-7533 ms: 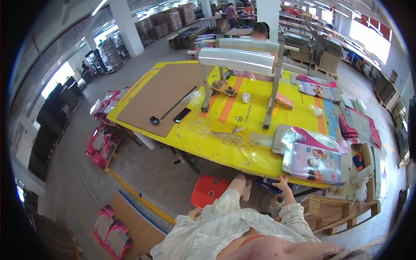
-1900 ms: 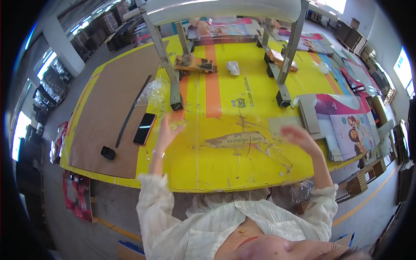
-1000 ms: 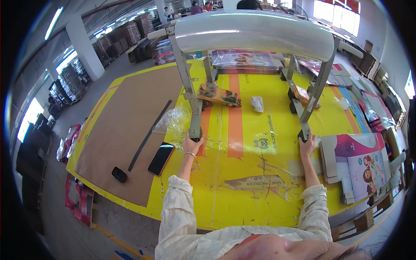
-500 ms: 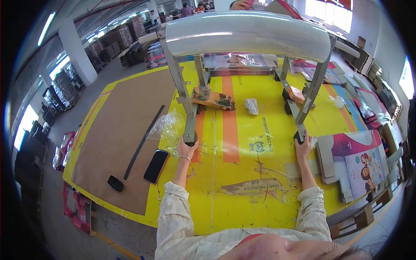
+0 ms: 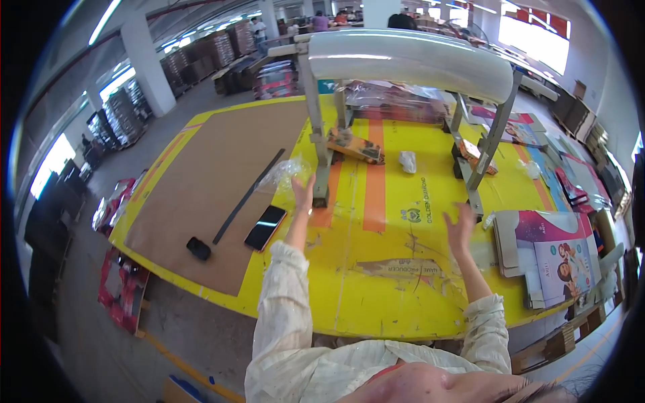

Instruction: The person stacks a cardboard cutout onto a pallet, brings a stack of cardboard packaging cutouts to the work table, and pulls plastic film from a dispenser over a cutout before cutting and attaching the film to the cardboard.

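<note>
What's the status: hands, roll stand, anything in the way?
Left hand open, right hand open. Roll stand upright on yellow table. Clear plastic near left hand.

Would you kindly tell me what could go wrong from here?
The grey metal stand might pinch the open left hand or right hand if it slid, as both are close to its base. Drawing the left hand back could knock the dark rectangular phone lying nearby. Crumpled clear plastic by the left hand might snag.

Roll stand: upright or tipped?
Upright: the roll stand has its feet on the yellow table, film roll across its top.
</note>
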The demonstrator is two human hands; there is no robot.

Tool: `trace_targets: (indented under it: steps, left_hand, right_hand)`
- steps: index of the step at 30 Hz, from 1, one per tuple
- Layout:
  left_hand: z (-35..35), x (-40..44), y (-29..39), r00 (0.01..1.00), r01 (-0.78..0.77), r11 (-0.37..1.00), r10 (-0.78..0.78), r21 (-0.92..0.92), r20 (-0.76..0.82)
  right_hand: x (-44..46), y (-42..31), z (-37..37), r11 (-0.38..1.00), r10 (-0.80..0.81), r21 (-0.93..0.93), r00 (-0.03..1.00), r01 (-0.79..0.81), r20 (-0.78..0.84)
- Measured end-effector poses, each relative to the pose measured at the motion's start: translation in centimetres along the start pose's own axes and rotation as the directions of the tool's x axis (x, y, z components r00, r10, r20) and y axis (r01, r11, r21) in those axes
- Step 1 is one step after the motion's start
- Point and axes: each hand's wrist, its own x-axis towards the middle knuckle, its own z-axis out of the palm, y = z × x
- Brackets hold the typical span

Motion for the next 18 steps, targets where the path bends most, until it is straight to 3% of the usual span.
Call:
trace_targets:
  steps: [1,2,3,5,7,11,13,14,16,17,18]
  left_hand:
    - [0.4,0.5,1.3,0.996,-0.009,0.999,0.012,0.039,-0.084]
    - [1.1,1.1,2.6,0.986,-0.018,0.997,0.030,0.076,-0.166]
    - [1.9,1.9,3.5,0.974,-0.014,0.998,0.028,0.063,-0.225]
    - [2.6,2.6,5.7,0.956,-0.014,0.999,0.028,0.051,-0.292]
    - [2.7,2.0,9.4,0.942,0.192,0.940,-0.096,0.281,-0.321]
    - [2.5,1.4,12.3,0.856,0.233,0.951,-0.101,0.204,-0.508]
    - [1.1,0.9,14.3,0.836,0.274,0.950,-0.157,0.151,-0.526]
    - [0.3,1.6,13.5,0.832,0.278,0.948,-0.157,0.155,-0.532]
    - [-0.9,2.5,13.4,0.750,0.388,0.919,-0.273,0.066,-0.603]
    - [-1.2,2.2,13.7,0.745,0.393,0.917,-0.273,0.070,-0.609]
    - [-1.5,2.0,14.2,0.740,0.398,0.917,-0.316,0.008,-0.593]
  right_hand:
    - [-0.6,-3.2,-0.1,0.927,0.112,0.321,0.960,-0.194,0.256]
    - [-1.4,-6.5,0.1,0.726,0.123,0.537,0.849,-0.431,0.515]
    - [-3.2,-8.7,1.3,0.765,-0.152,0.614,0.872,-0.195,0.466]
    - [-4.7,-17.3,-3.0,0.564,-0.474,0.824,0.794,-0.057,0.380]
    - [-6.2,-22.2,-4.9,0.443,-0.556,0.890,0.747,-0.105,0.364]
    - [-8.6,-25.6,-5.9,0.353,-0.628,0.935,0.750,0.039,0.206]
    - [-9.4,-25.5,-6.1,0.418,-0.639,0.898,0.657,-0.141,0.401]
    - [-9.8,-25.4,-6.3,0.413,-0.642,0.899,0.653,-0.148,0.402]
    - [-10.6,-25.2,-6.7,0.330,-0.586,0.826,0.587,-0.457,0.558]
    - [-10.7,-25.4,-6.6,0.326,-0.589,0.824,0.582,-0.463,0.560]
    - [-10.7,-25.7,-6.4,0.328,-0.482,0.819,0.662,-0.470,0.574]
